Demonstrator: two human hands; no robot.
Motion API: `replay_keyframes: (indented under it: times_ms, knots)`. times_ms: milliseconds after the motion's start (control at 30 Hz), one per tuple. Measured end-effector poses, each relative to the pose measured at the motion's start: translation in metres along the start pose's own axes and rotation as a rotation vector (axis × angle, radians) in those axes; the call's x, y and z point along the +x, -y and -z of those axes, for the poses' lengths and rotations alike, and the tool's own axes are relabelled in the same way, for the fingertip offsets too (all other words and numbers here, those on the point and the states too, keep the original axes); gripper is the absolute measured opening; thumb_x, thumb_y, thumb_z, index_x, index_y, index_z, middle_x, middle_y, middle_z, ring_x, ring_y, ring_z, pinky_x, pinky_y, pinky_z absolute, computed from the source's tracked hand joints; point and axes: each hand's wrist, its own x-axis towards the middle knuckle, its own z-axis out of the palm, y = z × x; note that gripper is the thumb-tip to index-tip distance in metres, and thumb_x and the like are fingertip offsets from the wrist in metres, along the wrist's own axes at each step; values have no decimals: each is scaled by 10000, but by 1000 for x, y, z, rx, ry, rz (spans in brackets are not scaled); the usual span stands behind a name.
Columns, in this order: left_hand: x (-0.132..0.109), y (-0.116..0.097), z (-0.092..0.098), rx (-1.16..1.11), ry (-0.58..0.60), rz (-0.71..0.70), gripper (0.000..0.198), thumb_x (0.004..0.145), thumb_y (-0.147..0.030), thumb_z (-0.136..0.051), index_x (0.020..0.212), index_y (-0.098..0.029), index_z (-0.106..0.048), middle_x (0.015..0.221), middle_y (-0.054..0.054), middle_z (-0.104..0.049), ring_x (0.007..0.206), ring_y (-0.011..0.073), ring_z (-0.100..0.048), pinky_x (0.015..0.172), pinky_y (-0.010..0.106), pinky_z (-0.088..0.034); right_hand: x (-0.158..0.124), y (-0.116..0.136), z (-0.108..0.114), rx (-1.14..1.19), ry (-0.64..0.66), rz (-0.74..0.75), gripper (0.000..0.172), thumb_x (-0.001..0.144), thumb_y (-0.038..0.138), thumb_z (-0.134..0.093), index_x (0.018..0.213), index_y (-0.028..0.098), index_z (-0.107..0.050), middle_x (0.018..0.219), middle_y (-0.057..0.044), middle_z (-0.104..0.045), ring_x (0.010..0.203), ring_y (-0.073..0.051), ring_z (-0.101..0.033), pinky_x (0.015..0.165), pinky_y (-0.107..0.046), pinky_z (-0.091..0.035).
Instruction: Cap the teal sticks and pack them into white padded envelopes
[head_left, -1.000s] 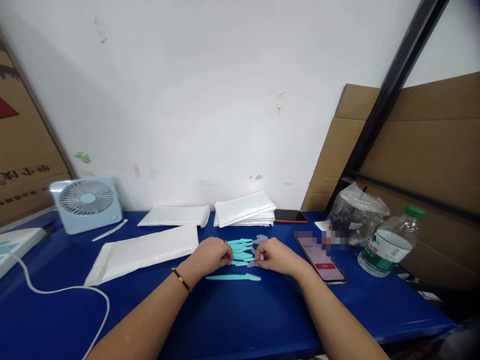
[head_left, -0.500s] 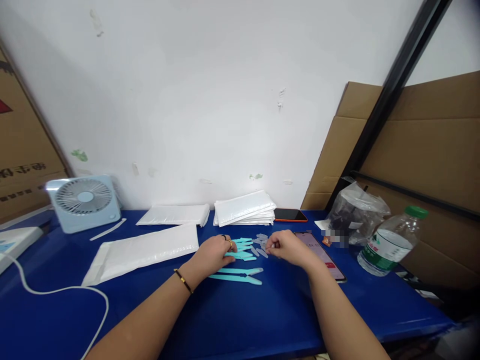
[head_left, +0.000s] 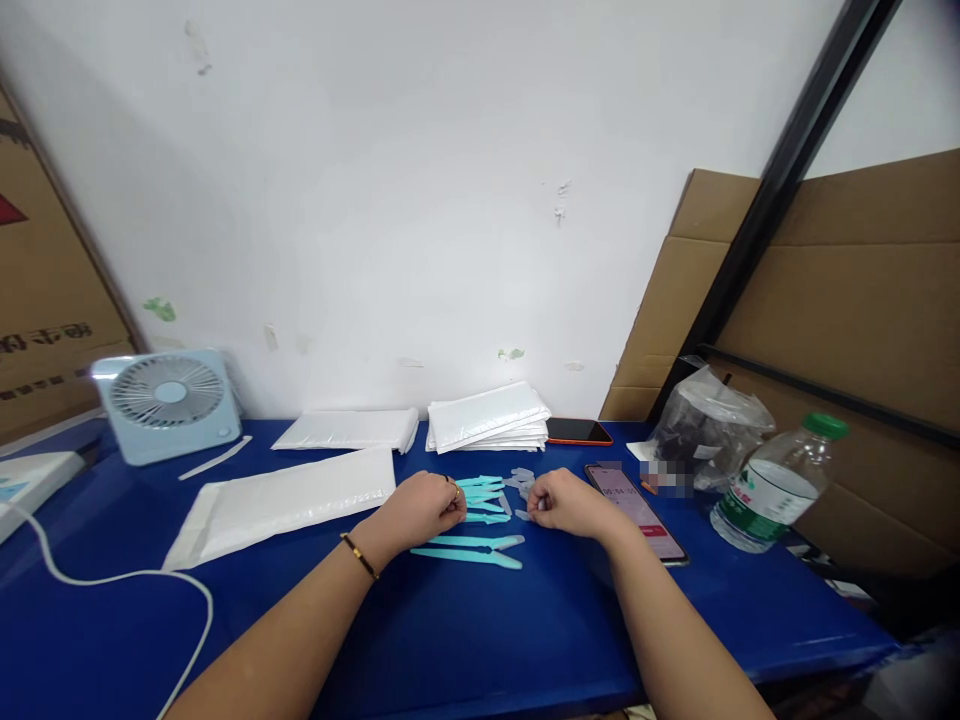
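My left hand (head_left: pixel 422 508) is curled closed at the left edge of a small heap of teal plastic sticks (head_left: pixel 484 492) on the blue table (head_left: pixel 480 640); it pinches the end of one teal stick (head_left: pixel 486 518). Opposite it, my right hand (head_left: pixel 568 502) is also closed, fingertips pinched on a small clear cap (head_left: pixel 525 515) beside several loose clear caps (head_left: pixel 519 480). Two finished teal sticks (head_left: pixel 469 549) lie side by side just in front of my hands.
White padded envelopes lie in a flat one (head_left: pixel 281 503) at left and two stacks (head_left: pixel 491 417) at the back. A small fan (head_left: pixel 166 402), a white cable (head_left: pixel 112 580), two phones (head_left: pixel 637 510), a plastic bag (head_left: pixel 709 425) and a water bottle (head_left: pixel 776 482) surround them.
A second teal stick has been laid next to the first in front of me. My right hand reached out to the loose caps and came back toward my left hand.
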Motion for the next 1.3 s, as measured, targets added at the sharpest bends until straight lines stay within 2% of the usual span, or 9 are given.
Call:
replay_keyframes:
  times_ms: [133,367,700,967,1033,1167,1233,1300]
  knots:
    - [0,-5,0,3,15,-23,207,815,-247,-463,755,-203,-657,730,14,-678,671,136,-591,625,221,-376,-2,4,1,51,73,44,153,670,136,-539,700,165,-686,669,-8,-668,583,-119,-573,519,-184,-376]
    - [2,-7,-1,7,25,-10,204,801,-234,-462,726,-205,-649,712,8,-677,649,134,-588,596,219,-369,2,8,-7,19,44,64,154,672,149,-551,724,170,-695,650,0,-655,581,-120,-569,506,-188,-355]
    - [1,-2,-5,-23,41,2,208,813,-265,-463,765,-208,-658,748,14,-681,693,139,-596,603,221,-383,2,9,-7,25,54,63,146,685,186,-562,734,176,-699,665,-9,-653,595,-127,-567,517,-200,-364]
    - [1,-14,-9,-134,98,-12,163,797,-264,-512,793,-225,-670,786,-14,-686,696,125,-591,575,203,-373,-1,17,-8,137,178,97,137,699,239,-581,746,171,-691,614,4,-630,516,-100,-534,495,-189,-377]
    - [1,-16,-8,-138,102,-27,166,805,-288,-520,833,-238,-675,817,-16,-684,731,131,-596,584,204,-380,0,16,-7,130,126,75,164,729,270,-564,762,174,-693,612,-2,-628,525,-110,-538,501,-197,-377]
    - [0,-17,-4,-30,18,-27,220,832,-315,-502,968,-244,-659,951,20,-661,868,167,-591,714,241,-423,10,15,-11,-35,-193,19,157,741,277,-567,776,181,-686,760,-29,-655,652,-135,-563,577,-217,-384]
    - [-2,-16,-3,48,15,-18,231,831,-290,-498,1001,-245,-648,962,34,-654,882,184,-589,731,266,-433,16,14,-15,-82,-231,1,159,720,294,-600,793,178,-681,810,-39,-658,696,-144,-571,614,-220,-392]
    - [-3,-17,-4,109,35,-15,220,815,-265,-512,981,-236,-652,931,45,-651,856,197,-590,700,279,-440,21,12,-19,-91,-214,-5,146,722,292,-597,763,176,-675,805,-39,-661,700,-144,-575,615,-215,-392]
